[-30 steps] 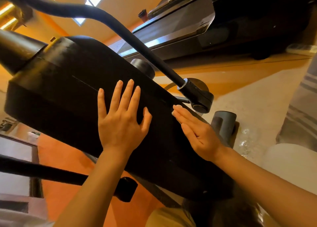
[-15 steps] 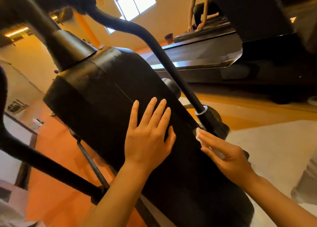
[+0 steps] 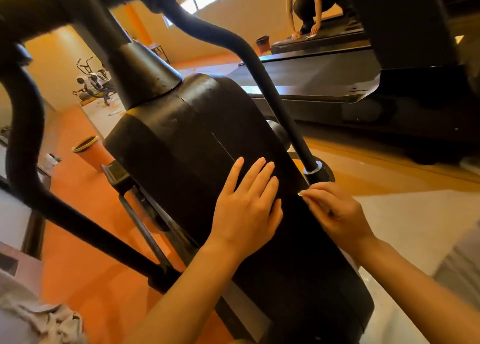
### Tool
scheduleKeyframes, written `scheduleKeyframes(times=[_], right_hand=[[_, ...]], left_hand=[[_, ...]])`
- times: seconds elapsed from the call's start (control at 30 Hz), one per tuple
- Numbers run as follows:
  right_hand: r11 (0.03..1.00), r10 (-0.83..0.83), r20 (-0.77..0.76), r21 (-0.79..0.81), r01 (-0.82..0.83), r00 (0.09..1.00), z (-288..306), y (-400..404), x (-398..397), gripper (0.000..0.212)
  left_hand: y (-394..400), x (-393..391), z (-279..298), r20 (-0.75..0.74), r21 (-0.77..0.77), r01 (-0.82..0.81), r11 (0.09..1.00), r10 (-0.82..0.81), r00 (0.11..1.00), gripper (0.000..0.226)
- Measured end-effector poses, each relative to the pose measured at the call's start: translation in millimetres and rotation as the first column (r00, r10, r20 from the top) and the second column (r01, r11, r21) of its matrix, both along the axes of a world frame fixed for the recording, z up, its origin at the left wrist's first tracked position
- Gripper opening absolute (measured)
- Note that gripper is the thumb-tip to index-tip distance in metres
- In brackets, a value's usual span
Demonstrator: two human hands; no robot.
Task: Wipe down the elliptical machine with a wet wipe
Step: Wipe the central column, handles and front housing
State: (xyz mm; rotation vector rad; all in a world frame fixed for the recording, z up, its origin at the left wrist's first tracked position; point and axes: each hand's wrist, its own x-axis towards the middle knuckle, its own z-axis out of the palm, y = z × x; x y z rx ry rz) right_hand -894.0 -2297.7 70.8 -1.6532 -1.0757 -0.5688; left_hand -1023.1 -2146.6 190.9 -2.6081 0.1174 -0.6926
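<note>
The elliptical's black housing [image 3: 181, 148] fills the middle of the head view, tilted. My left hand [image 3: 246, 208] lies flat on its upper face, fingers apart, holding nothing. My right hand [image 3: 337, 213] is curled over the housing's right edge, just below the pivot joint [image 3: 315, 173] of the black swing arm [image 3: 272, 96]. A white wet wipe [image 3: 302, 194] is pinched under its fingers. Only a small edge of the wipe shows at the fingertips; the hand hides the rest.
A second black swing arm [image 3: 78, 221] crosses the lower left. A treadmill [image 3: 324, 83] stands to the right, and a person [image 3: 309, 3] crouches on another behind it. An orange bin [image 3: 89, 152] and an exercise bike [image 3: 93, 83] stand on the orange floor at left.
The view has tilted up, showing more of the room. My right hand went from flat to curled on the wipe, close under the pivot joint. My left hand has stayed flat on the housing.
</note>
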Motion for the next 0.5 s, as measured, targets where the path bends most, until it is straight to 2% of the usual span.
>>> scheduleKeyframes(times=[0.17,0.33,0.5], right_hand=[[0.985,0.018,0.174,-0.173,0.013,0.985,61.2,-3.6,-2.7,0.030],[0.954,0.123,0.234,-0.295,-0.050,0.964,150.1,-7.9,-2.4,0.031],[0.906,0.223,0.299,-0.416,-0.084,0.928,237.0,-9.8,-3.7,0.037]], left_hand=[[6.4,-11.2,38.8,-0.120,-0.073,0.043,0.996,-0.052,0.991,0.041],[11.3,-29.3,103.1,-0.154,-0.127,0.058,0.990,-0.077,0.985,0.041],[15.0,-40.4,174.9,-0.193,-0.215,0.006,0.977,-0.048,0.980,0.043]])
